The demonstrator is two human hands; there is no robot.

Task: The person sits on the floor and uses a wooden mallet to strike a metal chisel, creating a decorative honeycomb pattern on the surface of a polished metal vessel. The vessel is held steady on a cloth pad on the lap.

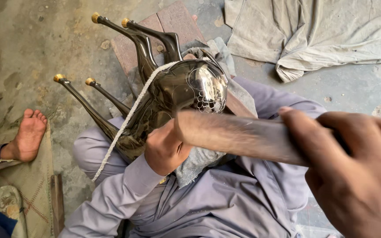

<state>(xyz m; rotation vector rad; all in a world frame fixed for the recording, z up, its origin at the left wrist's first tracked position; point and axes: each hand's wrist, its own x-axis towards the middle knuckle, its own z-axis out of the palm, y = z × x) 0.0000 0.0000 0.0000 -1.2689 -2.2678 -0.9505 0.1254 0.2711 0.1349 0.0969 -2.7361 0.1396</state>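
Observation:
A dark polished metal animal figure (177,88) lies upside down across my lap, its slim legs with gold tips (95,17) pointing up and away. A white rope (128,119) runs over its body. My left hand (164,150) is closed against the underside of the figure, with a grey cloth (197,161) beneath it. My right hand (358,167), close to the camera, grips a worn wooden tool (239,136) whose blunt end sits just over the left hand and beside the engraved rump of the figure.
A reddish brick block (173,22) lies under the figure on the concrete floor (31,39). A crumpled grey cloth (314,31) lies at the top right. Another person's bare foot (29,134) rests at the left, near a patterned mat (27,176).

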